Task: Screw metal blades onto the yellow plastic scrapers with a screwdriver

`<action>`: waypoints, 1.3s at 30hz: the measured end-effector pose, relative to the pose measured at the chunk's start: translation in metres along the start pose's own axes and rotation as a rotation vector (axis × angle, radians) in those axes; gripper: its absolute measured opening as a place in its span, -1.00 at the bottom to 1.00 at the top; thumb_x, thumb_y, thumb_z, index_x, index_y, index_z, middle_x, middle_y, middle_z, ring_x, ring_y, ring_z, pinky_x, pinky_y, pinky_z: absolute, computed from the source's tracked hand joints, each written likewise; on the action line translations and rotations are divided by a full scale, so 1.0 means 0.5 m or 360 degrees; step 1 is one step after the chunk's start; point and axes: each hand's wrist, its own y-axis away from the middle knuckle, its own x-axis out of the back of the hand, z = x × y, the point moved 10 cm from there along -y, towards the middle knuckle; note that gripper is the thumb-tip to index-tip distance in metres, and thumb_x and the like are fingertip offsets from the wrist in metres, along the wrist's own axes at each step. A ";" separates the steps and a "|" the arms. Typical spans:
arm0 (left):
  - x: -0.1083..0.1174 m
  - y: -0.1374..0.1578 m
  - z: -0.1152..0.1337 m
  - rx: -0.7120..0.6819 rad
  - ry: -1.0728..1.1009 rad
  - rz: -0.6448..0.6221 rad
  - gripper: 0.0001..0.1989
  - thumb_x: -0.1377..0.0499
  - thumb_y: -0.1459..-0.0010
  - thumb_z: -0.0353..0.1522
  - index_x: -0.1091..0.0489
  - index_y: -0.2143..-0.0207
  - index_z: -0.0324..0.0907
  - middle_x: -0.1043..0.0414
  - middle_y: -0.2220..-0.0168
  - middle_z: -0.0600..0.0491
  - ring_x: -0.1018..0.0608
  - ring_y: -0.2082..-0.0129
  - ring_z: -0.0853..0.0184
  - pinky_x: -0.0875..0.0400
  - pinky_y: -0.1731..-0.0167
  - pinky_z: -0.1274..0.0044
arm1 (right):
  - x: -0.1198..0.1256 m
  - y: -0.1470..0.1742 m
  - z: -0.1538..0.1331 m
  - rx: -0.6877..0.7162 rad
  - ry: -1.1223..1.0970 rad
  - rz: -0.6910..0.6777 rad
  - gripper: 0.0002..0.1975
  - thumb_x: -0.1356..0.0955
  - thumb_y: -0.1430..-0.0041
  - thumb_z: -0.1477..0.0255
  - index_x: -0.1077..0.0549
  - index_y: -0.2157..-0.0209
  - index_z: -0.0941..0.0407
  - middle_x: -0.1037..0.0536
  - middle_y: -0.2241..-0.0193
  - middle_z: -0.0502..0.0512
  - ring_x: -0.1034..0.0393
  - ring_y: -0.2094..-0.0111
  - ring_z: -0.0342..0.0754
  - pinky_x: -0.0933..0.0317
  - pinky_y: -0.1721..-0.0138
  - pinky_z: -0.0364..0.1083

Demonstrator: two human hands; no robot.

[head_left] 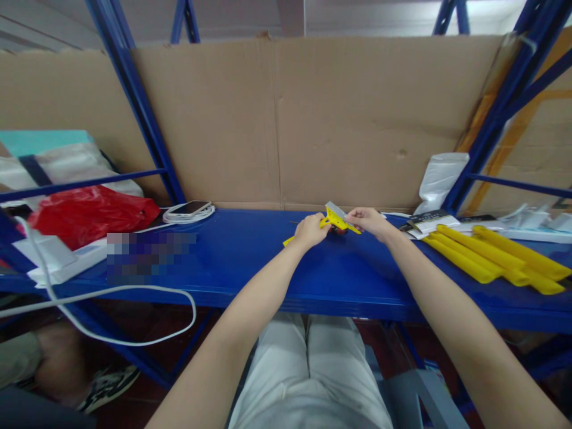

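Over the blue shelf top, my left hand (pixel 311 231) is wrapped round a yellow scraper-like tool (pixel 333 219). A bit of yellow sticks out below that hand on the left. Along the tool's upper side runs a flat grey blade-like strip (pixel 336 210). My right hand (pixel 367 220) pinches at the right end of the tool, fingers pressed together by the grey strip. Whether it grips the strip or a small separate piece cannot be made out. Something small, dark and reddish shows under the tool.
Several long yellow plastic pieces (pixel 487 253) lie on the right, beside dark-and-white packets (pixel 431 220) and a clear plastic bag (pixel 442 179). At left are a red bag (pixel 96 211), a phone (pixel 190 207) on coiled white cable, and a power strip (pixel 75 262). A person's shoe (pixel 109 387) shows below.
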 end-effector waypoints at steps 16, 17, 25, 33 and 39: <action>0.019 0.006 0.024 -0.0192 0.0104 0.0150 -0.58 -0.15 -0.21 -0.40 -0.31 -0.13 -0.07 -0.50 0.01 -0.06 -0.53 0.00 0.17 -0.37 0.05 0.42 | -0.029 0.006 0.013 -0.0152 -0.0405 0.0089 -0.59 -0.48 -0.06 0.25 -0.22 0.59 0.12 -0.25 0.75 -0.12 -0.06 0.71 -0.30 0.06 0.69 -0.27; 0.018 0.008 0.030 -0.0238 0.0092 0.0141 -0.54 -0.14 -0.21 -0.43 -0.29 -0.16 -0.06 -0.49 0.00 -0.05 -0.52 -0.01 0.17 -0.37 0.03 0.43 | -0.031 0.007 0.013 -0.0155 -0.0386 0.0076 -0.60 -0.47 -0.07 0.25 -0.23 0.59 0.12 -0.25 0.76 -0.12 -0.06 0.71 -0.30 0.06 0.69 -0.27; 0.007 0.013 0.046 -0.0370 -0.0021 0.0053 -0.53 -0.09 -0.22 -0.46 -0.36 -0.16 0.07 -0.41 0.11 0.00 -0.49 0.04 0.23 -0.36 0.00 0.45 | -0.040 0.009 0.002 -0.0117 -0.0339 -0.0110 -0.73 -0.46 -0.05 0.34 -0.33 0.53 0.14 -0.35 0.68 -0.09 -0.13 0.67 -0.29 -0.01 0.64 -0.25; -0.002 0.009 0.049 -0.0414 0.0001 0.0024 -0.53 -0.07 -0.22 -0.48 -0.39 -0.14 0.06 -0.40 0.13 0.01 -0.49 0.06 0.25 -0.36 0.04 0.47 | -0.044 0.018 0.001 -0.0130 -0.0371 -0.0211 -0.78 -0.45 0.00 0.46 -0.33 0.57 0.15 -0.35 0.67 -0.09 -0.15 0.64 -0.28 -0.02 0.60 -0.25; 0.000 0.010 0.053 -0.0430 -0.0001 0.0008 -0.54 -0.06 -0.23 -0.48 -0.41 -0.13 0.06 -0.39 0.13 0.02 -0.49 0.06 0.27 -0.36 0.04 0.48 | -0.041 0.018 -0.003 -0.0132 -0.0396 -0.0226 -0.80 -0.44 0.02 0.49 -0.33 0.57 0.15 -0.34 0.68 -0.09 -0.16 0.65 -0.27 -0.03 0.60 -0.24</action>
